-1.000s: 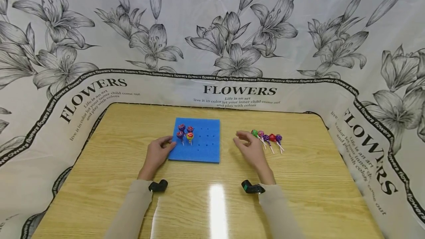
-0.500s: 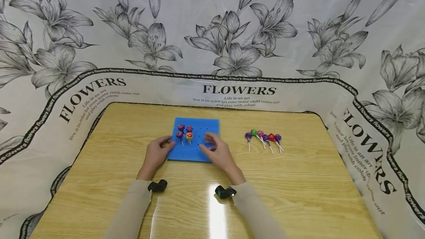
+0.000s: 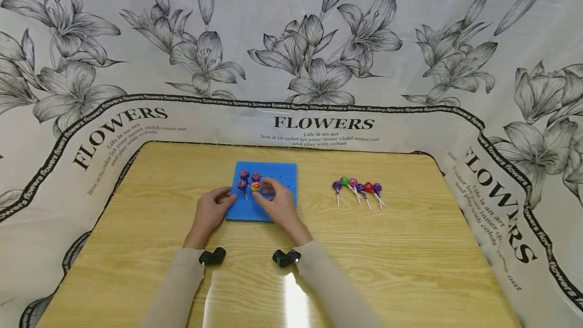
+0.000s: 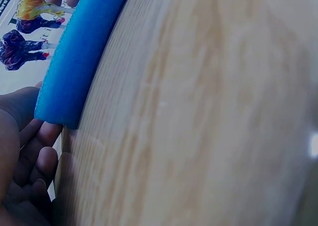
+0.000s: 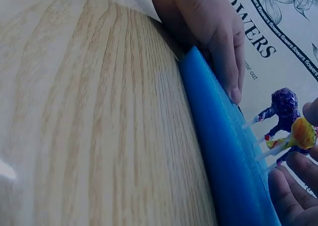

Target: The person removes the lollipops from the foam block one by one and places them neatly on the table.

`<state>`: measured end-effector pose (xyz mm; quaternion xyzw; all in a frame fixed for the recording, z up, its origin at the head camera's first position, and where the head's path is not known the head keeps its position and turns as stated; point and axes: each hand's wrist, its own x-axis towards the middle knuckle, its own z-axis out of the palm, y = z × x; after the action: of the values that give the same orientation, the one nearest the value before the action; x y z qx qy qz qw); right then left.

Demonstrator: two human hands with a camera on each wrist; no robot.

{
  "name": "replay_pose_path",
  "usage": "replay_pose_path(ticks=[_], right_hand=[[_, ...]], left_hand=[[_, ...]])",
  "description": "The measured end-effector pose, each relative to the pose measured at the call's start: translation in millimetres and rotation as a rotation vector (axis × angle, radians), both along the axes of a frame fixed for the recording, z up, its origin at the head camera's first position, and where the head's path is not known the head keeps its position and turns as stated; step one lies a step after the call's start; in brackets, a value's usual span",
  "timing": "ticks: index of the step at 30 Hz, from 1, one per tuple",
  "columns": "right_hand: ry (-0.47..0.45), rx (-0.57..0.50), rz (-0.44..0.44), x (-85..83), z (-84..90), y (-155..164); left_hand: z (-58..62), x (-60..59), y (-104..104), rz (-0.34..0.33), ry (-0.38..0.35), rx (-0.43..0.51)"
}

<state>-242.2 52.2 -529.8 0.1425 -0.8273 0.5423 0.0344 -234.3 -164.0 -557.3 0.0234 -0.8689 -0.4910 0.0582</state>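
On wood [image 3: 410, 252], half-closed left hand [image 3: 211, 211] grips foam [image 3: 248, 211], right hand [image 3: 280, 207] pinches yellow lollipop [image 3: 255, 187].

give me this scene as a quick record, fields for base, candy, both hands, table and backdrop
base: square blue foam board
standing in it: three round purple-and-red wrapped lollipops, one round yellow-and-red wrapped lollipop
loose, right of board: six round wrapped lollipops on white sticks; three purple, one green, one pink, one red
left hand: holds the board's left edge
right hand: fingers at the yellow-and-red lollipop; grip unclear
table: pale wood-grain
backdrop: white, black flower print
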Motion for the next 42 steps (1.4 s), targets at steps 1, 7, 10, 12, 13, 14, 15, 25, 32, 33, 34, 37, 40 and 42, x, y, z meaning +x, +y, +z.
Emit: replay_pose_path(ticks=[1, 7, 10, 12, 13, 14, 15, 25, 32, 33, 34, 37, 40, 42], right_hand=[[-0.003, 0.000, -0.006, 0.0, -0.2, -1.5], [-0.015, -0.023, -0.013, 2.9, -1.2, -8.7], [-0.032, -0.034, -0.020, 3.9, -3.0, -10.2], [-0.036, -0.045, -0.038, 3.7, -4.3, -10.2], [-0.036, -0.046, -0.047, 3.4, -4.7, -10.9], [-0.034, -0.046, -0.056, 3.0, -5.1, -11.6], [-0.030, -0.046, -0.063, 2.7, -5.3, -12.2], [-0.025, -0.033, -0.098, 0.8, -5.4, -17.0], [-0.059, -0.052, -0.094, -0.8, -3.7, -13.1], [-0.060, -0.052, -0.096, -0.8, -3.5, -12.7], [-0.060, -0.051, -0.096, -0.8, -3.5, -12.4], [-0.059, -0.051, -0.084, -1.0, -3.7, -12.2], [-0.047, -0.068, -0.067, -1.2, -2.9, -11.0], [-0.030, -0.084, -0.072, -1.2, -2.1, -8.3]], left_hand=[[-0.6, 0.2, 0.0, -0.001, 0.002, 0.001], [-2.6, 1.5, -2.0, 0.012, 0.008, -0.015], [-2.2, 1.9, -2.5, 0.016, 0.014, -0.025], [-1.7, 1.5, -1.7, 0.004, 0.019, -0.025], [-1.5, 1.3, -1.9, 0.000, 0.021, -0.026], [-1.2, 1.2, -1.9, -0.003, 0.022, -0.028], [-0.9, 1.0, -1.8, -0.004, 0.021, -0.028], [0.2, 1.3, -1.2, 0.002, 0.006, -0.040], [0.4, -1.3, 0.3, -0.019, 0.018, -0.030], [0.5, -1.4, 0.4, -0.022, 0.019, -0.027], [0.5, -1.3, 0.3, -0.024, 0.018, -0.022], [0.6, -0.6, -0.5, -0.015, 0.019, -0.019], [-1.2, -0.7, -0.9, 0.002, 0.021, -0.018], [-2.6, -1.6, 0.4, -0.007, 0.023, -0.009]])
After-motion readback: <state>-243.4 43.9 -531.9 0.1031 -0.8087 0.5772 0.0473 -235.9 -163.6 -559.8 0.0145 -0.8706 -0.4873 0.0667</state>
